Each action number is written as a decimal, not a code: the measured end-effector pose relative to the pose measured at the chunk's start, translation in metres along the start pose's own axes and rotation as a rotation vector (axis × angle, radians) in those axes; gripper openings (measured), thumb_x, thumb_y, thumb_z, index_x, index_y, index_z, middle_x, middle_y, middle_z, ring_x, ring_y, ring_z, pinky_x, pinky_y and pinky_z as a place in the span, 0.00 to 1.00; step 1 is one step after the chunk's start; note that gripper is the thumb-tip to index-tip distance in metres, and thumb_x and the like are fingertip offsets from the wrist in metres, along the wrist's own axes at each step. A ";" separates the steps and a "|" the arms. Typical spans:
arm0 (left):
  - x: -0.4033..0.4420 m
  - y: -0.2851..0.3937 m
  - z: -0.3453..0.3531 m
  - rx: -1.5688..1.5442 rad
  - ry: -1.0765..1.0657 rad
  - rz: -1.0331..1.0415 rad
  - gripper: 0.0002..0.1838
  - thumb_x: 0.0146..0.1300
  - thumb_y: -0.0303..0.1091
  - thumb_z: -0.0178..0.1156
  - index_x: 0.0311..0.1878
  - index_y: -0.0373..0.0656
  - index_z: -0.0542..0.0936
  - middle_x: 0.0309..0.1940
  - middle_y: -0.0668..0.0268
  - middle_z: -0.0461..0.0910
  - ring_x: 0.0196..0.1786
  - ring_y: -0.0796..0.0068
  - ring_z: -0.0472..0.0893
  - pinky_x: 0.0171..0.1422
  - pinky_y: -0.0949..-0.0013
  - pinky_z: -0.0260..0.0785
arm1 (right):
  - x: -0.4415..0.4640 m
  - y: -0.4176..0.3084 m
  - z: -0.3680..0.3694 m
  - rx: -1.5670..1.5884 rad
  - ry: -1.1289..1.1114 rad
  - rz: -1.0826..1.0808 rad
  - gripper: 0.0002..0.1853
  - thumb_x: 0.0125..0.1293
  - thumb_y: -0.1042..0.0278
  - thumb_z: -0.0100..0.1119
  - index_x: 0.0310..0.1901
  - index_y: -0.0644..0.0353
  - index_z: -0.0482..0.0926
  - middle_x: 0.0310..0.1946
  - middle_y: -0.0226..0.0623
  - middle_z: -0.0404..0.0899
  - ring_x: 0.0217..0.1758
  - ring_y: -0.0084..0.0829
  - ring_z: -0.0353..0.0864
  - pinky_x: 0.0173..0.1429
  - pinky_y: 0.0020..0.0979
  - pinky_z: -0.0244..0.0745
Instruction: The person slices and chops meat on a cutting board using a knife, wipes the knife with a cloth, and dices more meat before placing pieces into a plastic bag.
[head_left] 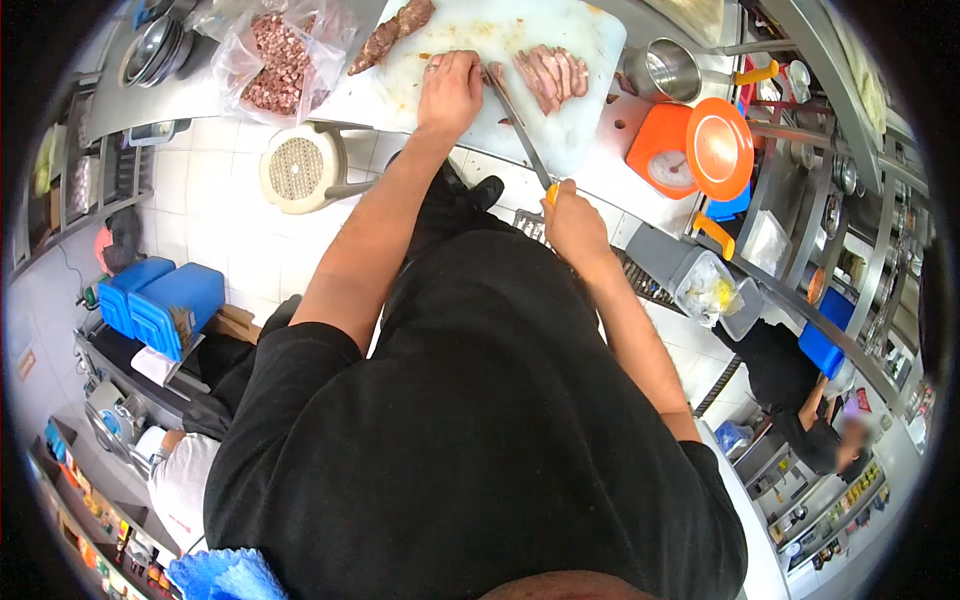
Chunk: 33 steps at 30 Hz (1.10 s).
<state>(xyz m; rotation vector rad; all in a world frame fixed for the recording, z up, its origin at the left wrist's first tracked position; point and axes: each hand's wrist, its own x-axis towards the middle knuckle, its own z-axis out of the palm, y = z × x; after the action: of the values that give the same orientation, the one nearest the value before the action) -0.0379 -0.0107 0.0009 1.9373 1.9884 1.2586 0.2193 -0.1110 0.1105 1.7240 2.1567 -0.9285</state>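
My right hand (577, 225) is wrapped round the yellow handle of a kitchen knife (522, 130). Its long blade slants up and left across the white cutting board (545, 22). Close to the blade's tip, my left hand (450, 90) rests on the board with fingers bent over a piece of meat (493, 73); only a small part of that meat shows beside the fingertips. Right of the blade lies a fanned group of meat slices (552, 76). A long dark piece of meat (393, 35) lies at the board's upper left.
Left of the board, a plastic bag (325, 60) holds diced meat. A steel pot (668, 70) and an orange scale (660, 160) stand to the right. A beige stool (300, 170) is below the counter edge. Other people work at lower left and a person (790, 380) at right.
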 end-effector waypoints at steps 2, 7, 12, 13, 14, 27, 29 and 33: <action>0.000 0.001 0.001 0.003 -0.010 -0.016 0.07 0.71 0.29 0.64 0.49 0.42 0.80 0.45 0.54 0.85 0.52 0.45 0.81 0.62 0.48 0.72 | 0.014 0.000 0.001 0.012 0.016 0.003 0.21 0.78 0.59 0.59 0.55 0.73 0.71 0.37 0.62 0.88 0.45 0.63 0.90 0.52 0.58 0.83; -0.001 -0.001 0.002 0.011 0.000 -0.020 0.06 0.72 0.30 0.64 0.48 0.42 0.80 0.45 0.54 0.85 0.53 0.45 0.81 0.62 0.48 0.72 | 0.042 -0.001 0.005 0.016 0.068 -0.022 0.21 0.78 0.57 0.60 0.56 0.69 0.72 0.38 0.60 0.89 0.45 0.62 0.90 0.52 0.58 0.83; -0.001 -0.001 0.000 -0.008 -0.008 -0.016 0.06 0.72 0.29 0.63 0.49 0.42 0.80 0.45 0.54 0.85 0.53 0.45 0.82 0.62 0.47 0.72 | 0.047 0.014 -0.015 -0.031 0.118 -0.026 0.21 0.78 0.56 0.60 0.56 0.68 0.72 0.37 0.60 0.88 0.44 0.62 0.90 0.51 0.57 0.84; -0.002 -0.001 0.001 -0.007 -0.013 -0.016 0.06 0.72 0.29 0.63 0.50 0.42 0.80 0.46 0.54 0.85 0.53 0.45 0.82 0.62 0.47 0.72 | 0.045 0.018 -0.017 -0.048 0.139 -0.059 0.21 0.78 0.55 0.60 0.56 0.68 0.72 0.36 0.60 0.88 0.43 0.61 0.90 0.50 0.56 0.84; -0.003 -0.002 0.000 -0.005 -0.016 -0.016 0.07 0.72 0.28 0.63 0.51 0.42 0.80 0.46 0.54 0.86 0.53 0.45 0.82 0.63 0.47 0.72 | 0.044 0.019 -0.017 -0.049 0.138 -0.055 0.21 0.78 0.55 0.60 0.56 0.68 0.72 0.36 0.59 0.88 0.43 0.61 0.90 0.50 0.56 0.84; -0.001 -0.003 -0.013 0.028 -0.069 -0.037 0.06 0.69 0.26 0.62 0.48 0.41 0.82 0.46 0.54 0.85 0.55 0.46 0.82 0.64 0.47 0.73 | 0.016 -0.018 -0.039 -0.144 0.114 -0.103 0.18 0.78 0.60 0.60 0.54 0.68 0.72 0.34 0.56 0.89 0.39 0.57 0.91 0.44 0.53 0.86; -0.001 -0.004 -0.013 0.025 -0.056 -0.019 0.06 0.69 0.26 0.63 0.48 0.41 0.82 0.46 0.55 0.85 0.55 0.46 0.82 0.64 0.47 0.73 | 0.014 -0.019 -0.040 -0.159 0.108 -0.101 0.17 0.78 0.61 0.59 0.53 0.68 0.72 0.34 0.55 0.89 0.39 0.57 0.91 0.44 0.52 0.86; -0.002 -0.007 -0.010 0.028 -0.041 -0.018 0.06 0.69 0.27 0.64 0.48 0.42 0.82 0.47 0.57 0.85 0.55 0.47 0.81 0.62 0.47 0.74 | 0.017 -0.021 -0.036 -0.158 0.095 -0.110 0.15 0.78 0.62 0.59 0.52 0.68 0.72 0.33 0.54 0.89 0.37 0.56 0.91 0.44 0.52 0.86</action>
<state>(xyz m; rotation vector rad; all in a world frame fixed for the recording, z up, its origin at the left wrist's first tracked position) -0.0488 -0.0162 0.0025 1.9369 2.0102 1.1830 0.2017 -0.0785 0.1363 1.6198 2.3371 -0.6922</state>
